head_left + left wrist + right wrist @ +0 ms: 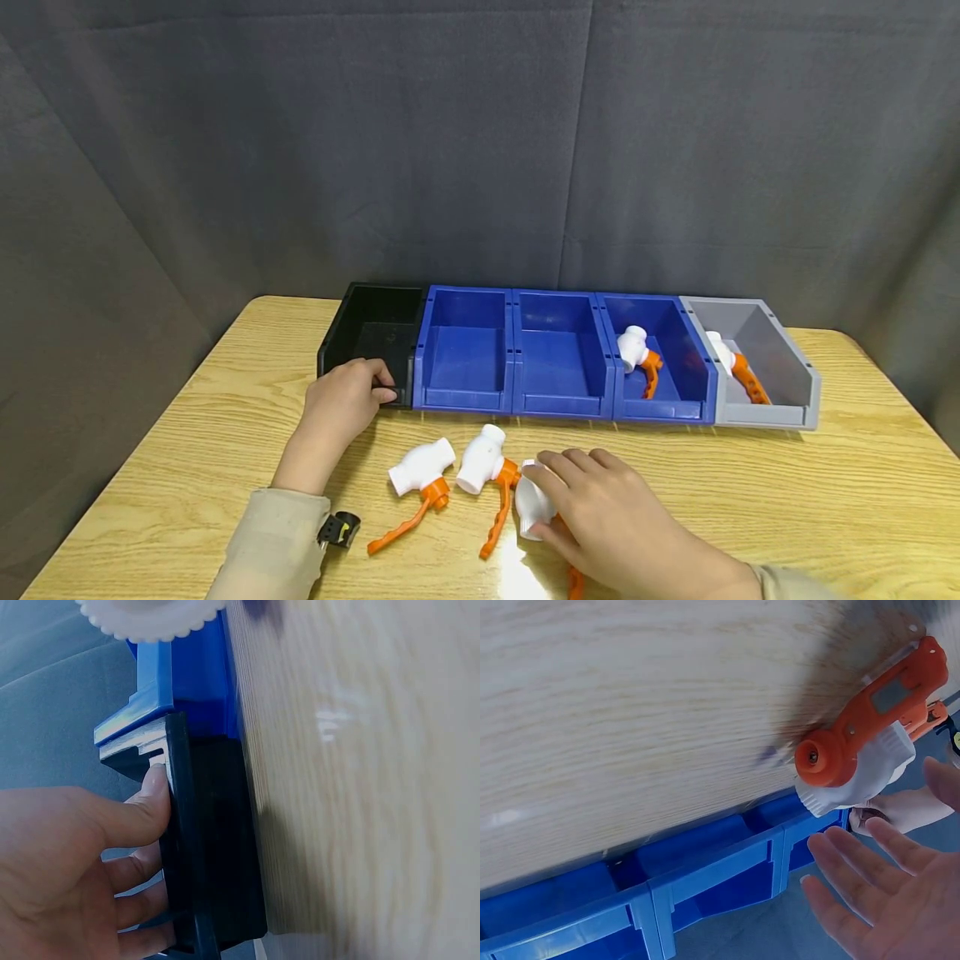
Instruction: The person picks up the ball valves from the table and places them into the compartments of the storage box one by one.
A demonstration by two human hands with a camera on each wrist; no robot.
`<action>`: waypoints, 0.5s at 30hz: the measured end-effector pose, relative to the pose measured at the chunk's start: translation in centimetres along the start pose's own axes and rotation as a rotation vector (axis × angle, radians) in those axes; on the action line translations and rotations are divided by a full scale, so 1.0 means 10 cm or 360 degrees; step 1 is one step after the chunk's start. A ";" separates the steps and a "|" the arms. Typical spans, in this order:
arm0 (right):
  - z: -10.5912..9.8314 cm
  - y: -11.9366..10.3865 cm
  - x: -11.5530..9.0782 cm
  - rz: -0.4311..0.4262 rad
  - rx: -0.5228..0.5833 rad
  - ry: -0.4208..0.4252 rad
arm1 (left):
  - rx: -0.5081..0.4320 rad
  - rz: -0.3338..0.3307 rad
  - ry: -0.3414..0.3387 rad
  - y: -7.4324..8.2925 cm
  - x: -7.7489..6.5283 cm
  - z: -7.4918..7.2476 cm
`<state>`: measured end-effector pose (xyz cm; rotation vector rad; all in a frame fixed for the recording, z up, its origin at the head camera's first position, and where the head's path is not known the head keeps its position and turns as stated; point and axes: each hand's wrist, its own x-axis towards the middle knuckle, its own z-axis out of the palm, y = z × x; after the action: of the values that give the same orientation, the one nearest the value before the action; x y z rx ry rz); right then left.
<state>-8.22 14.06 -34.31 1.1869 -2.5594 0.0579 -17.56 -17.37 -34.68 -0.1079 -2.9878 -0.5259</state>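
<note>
Hands split wide now, left hand (345, 404) pinching the black bin (382, 312) by its front rim, right hand (611, 512) loosely spread over the rightmost orange-handled valve (531, 510) on the counter (150, 467), where a hasty, off-centre grab could knock it into the neighbouring valve (482, 461).

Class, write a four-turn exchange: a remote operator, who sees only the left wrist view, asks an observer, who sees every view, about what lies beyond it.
Operator: I see the black bin at one end of the row. Is anything in the bin at the other end?
Observer: Yes, the grey bin holds a white-and-orange valve.
Operator: Where is the right hand?
Observer: In the head view, it partly covers the rightmost valve on the table.
</note>
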 end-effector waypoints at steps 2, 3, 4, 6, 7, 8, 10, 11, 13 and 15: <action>0.01 -0.01 0.00 0.0010 -0.0003 -0.0011 | -0.0001 0.0002 0.0001 0.00 0.00 0.00; 0.01 -0.01 0.00 0.0017 -0.0009 -0.0019 | -0.0001 0.0001 -0.0001 0.00 0.00 0.00; 0.01 -0.01 0.00 0.0024 -0.0016 -0.0029 | 0.0000 0.0001 -0.0001 0.00 0.00 0.00; 0.02 -0.01 0.00 0.0040 -0.0028 -0.0046 | 0.0001 0.0000 -0.0003 0.00 0.00 0.00; 0.02 -0.02 0.00 0.0047 -0.0030 -0.0051 | 0.0001 0.0000 -0.0004 0.00 0.00 0.00; 0.03 -0.02 0.00 0.0056 -0.0032 -0.0059 | 0.0003 -0.0001 -0.0004 0.00 0.00 0.00; 0.04 -0.02 0.00 0.0078 -0.0027 -0.0067 | 0.0004 0.0001 -0.0003 0.00 0.00 0.00; 0.05 -0.02 0.00 0.0088 -0.0021 -0.0072 | 0.0004 0.0001 -0.0003 0.00 0.00 0.00; 0.07 -0.03 0.00 0.0107 -0.0013 -0.0075 | 0.0003 -0.0001 -0.0003 0.00 0.00 0.00; 0.08 -0.04 0.01 0.0121 -0.0007 -0.0078 | 0.0002 -0.0002 -0.0002 0.00 0.00 0.00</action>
<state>-8.22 13.63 -35.07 1.1023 -2.6451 0.0407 -17.57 -17.39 -34.69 -0.1063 -2.9895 -0.5243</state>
